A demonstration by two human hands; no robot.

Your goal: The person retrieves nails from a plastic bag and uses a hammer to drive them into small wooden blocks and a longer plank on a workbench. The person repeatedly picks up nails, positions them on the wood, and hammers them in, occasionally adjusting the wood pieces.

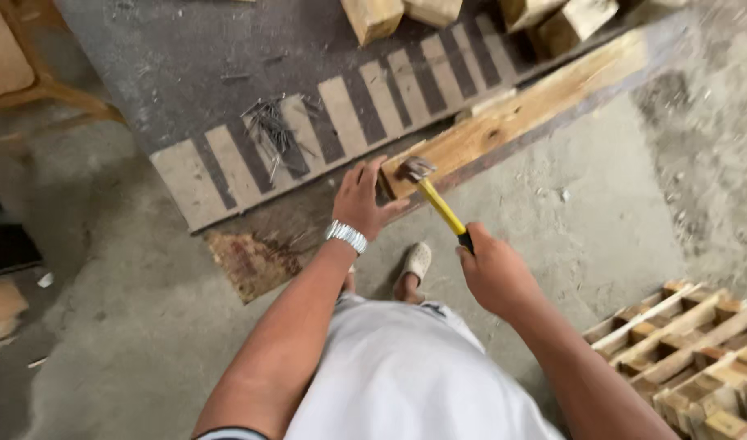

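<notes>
Beside the plank end, left hand presses flat, fingers spread; right hand grips the hammer low on its handle. Head-heavy, stiff tool; plank rigid, rough.

Plank on mat; nails left of plank; blocks behind; pallet right.

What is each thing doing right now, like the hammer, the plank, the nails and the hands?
Hammer: gripped by its yellow handle, head resting on the plank's end.
Plank: lying flat, its near end steadied.
Left hand: pressed on the plank's end, holding nothing.
Right hand: closed round the hammer handle.
Nails: loose, scattered in a pile.
Wood blocks: lying loose, untouched.
Pallet: lying flat, untouched.
</notes>
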